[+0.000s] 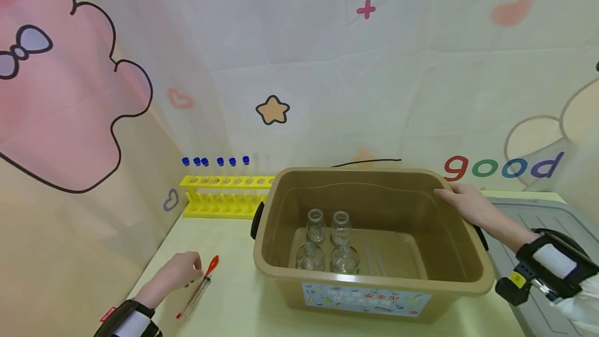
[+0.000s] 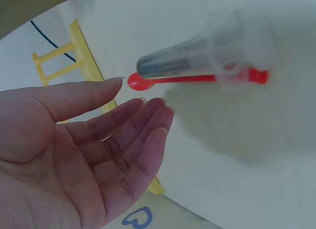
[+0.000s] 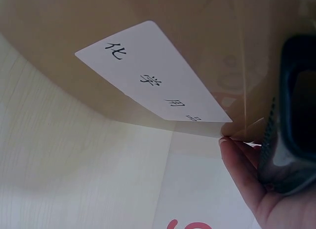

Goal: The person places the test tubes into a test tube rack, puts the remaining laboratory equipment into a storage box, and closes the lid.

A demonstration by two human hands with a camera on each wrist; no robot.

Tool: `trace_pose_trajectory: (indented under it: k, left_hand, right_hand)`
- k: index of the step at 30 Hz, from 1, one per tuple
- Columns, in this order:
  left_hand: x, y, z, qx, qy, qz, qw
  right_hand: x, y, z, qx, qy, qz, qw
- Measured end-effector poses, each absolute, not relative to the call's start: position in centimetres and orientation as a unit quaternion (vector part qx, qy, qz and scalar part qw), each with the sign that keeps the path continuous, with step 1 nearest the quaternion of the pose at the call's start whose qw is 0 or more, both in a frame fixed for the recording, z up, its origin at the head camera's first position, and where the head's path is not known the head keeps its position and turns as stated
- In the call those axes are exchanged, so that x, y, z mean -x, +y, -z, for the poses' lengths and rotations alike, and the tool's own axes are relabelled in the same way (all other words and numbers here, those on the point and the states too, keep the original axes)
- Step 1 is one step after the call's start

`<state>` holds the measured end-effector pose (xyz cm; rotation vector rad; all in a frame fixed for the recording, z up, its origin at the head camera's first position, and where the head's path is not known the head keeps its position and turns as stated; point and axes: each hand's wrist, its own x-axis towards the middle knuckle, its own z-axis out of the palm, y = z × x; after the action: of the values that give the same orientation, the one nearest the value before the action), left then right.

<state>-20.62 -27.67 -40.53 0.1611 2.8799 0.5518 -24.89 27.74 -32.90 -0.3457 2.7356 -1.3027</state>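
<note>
My right hand (image 1: 468, 204) grips the right rim of a tan plastic bin (image 1: 374, 178), near its black handle. The right wrist view shows the thumb and fingertips at the rim, beside a white label (image 3: 153, 76) on the bin's wall. To the left of the bin, my left hand (image 1: 175, 274) hovers with relaxed, slightly bent fingers and nothing in them. Just past its fingertips lies a red spoon (image 1: 212, 264) on the table. A clear tapered tube (image 2: 185, 56), blurred in the left wrist view, overlaps the spoon's handle.
Inside the bin stand several clear glass bottles (image 1: 316, 225), with thin clear rods (image 1: 374, 261) to their right. Behind it on the left is a yellow test tube rack (image 1: 224, 199) with blue-capped tubes (image 1: 220, 161). A grey lid (image 1: 529, 212) lies at the right. Printed cloth hangs behind.
</note>
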Motion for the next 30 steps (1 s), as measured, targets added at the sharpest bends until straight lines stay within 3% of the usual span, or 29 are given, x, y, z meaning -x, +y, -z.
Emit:
trace_pose_trajectory:
  k: [13,30]
  left_hand:
    - [20.2,-28.2,42.5,0.000,0.966,-0.201,0.161]
    - [20.2,-28.1,42.9,-0.003,0.972,-0.194,0.135]
  right_hand:
    - [25.2,27.6,33.0,0.117,0.899,0.420,0.043]
    - [25.0,27.7,33.0,0.105,0.898,0.426,0.037]
